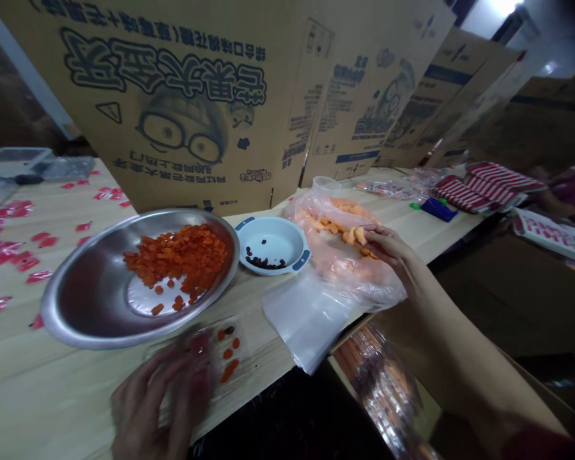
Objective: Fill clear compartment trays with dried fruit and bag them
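Note:
My right hand (387, 248) reaches into an open clear plastic bag (345, 268) of pale orange pieces, fingers pinched on a few of them (359, 235). My left hand (160, 399) is blurred at the table's near edge, resting on a clear compartment tray (225, 354) that holds a few orange bits and one dark bit. A large steel bowl (91, 300) with a heap of orange-red pieces (179, 255) sits beyond the tray. Between bowl and bag stands a small white bowl (273, 243) with dark berries.
Printed cardboard cartons (211, 96) stand upright along the table's far side. Small red wrappers (9, 249) are scattered on the left. Red-and-white striped packs (483, 185) and a blue item (438, 209) lie at the right. A box of clear filled packs (388, 390) sits below the table edge.

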`<state>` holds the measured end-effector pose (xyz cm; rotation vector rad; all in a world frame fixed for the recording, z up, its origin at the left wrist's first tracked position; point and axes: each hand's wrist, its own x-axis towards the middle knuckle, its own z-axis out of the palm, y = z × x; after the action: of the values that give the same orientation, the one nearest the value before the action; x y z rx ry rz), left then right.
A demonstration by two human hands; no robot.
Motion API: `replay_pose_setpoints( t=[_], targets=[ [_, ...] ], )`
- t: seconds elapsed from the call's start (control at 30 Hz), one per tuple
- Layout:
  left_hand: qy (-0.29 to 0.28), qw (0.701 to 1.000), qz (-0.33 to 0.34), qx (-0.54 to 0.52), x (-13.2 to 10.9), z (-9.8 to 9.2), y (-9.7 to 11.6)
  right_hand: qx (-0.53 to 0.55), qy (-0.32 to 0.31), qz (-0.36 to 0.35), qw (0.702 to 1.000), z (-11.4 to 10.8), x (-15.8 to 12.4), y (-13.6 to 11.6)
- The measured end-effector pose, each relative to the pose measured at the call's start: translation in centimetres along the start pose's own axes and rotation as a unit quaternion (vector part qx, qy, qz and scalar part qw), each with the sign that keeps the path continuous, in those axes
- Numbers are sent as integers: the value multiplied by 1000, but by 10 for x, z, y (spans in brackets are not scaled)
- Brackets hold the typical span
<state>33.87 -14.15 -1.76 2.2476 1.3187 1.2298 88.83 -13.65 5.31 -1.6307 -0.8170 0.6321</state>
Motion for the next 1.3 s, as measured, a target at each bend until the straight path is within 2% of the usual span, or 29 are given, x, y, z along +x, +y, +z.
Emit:
replay_pose_setpoints(
  t=[0.1, 0.17, 0.23, 0.3, 0.37, 0.43, 0.53, 0.6, 0.63, 0.77, 0.9, 1.1, 1.17, 1.3],
  targets=[
    [-35, 991, -65, -115, 21, 17, 51, 63, -68, 4, 996, 45, -42, -18],
    [-53, 976, -97, -186, 31, 27, 74, 112, -149, 32, 982, 93, -82, -24],
    [-73, 966, -104, -223, 35, 33, 81, 133, -251, 68, 956, 147, -125, -25],
    [-97, 954, -130, -251, 30, 30, 72, 158, -329, 98, 926, 199, -165, -21],
    [-100, 932, -201, -285, 19, 20, 52, 184, -377, 130, 898, 243, -195, -12],
    [-66, 902, -285, -318, 5, 5, 28, 202, -397, 161, 881, 279, -211, 0],
    [25, 868, -356, -346, -8, -17, -3, 202, -384, 181, 883, 313, -218, 14],
    [55, 864, -362, -345, -10, -25, -14, 201, -366, 184, 890, 325, -218, 17],
    [50, 866, -358, -344, -10, -26, -16, 202, -365, 185, 890, 329, -218, 18],
    [-17, 876, -333, -349, -6, -23, -14, 207, -391, 190, 877, 335, -224, 14],
    [-50, 855, -332, -396, -8, -26, -23, 231, -411, 230, 851, 327, -223, 15],
    [9, 837, -385, -388, -15, -41, -52, 258, -317, 255, 876, 304, -207, 21],
    [28, 849, -384, -362, -17, -37, -56, 255, -307, 262, 879, 299, -209, 23],
    [40, 912, -347, -215, -17, -20, -52, 251, -327, 268, 871, 295, -224, 24]
  ],
)
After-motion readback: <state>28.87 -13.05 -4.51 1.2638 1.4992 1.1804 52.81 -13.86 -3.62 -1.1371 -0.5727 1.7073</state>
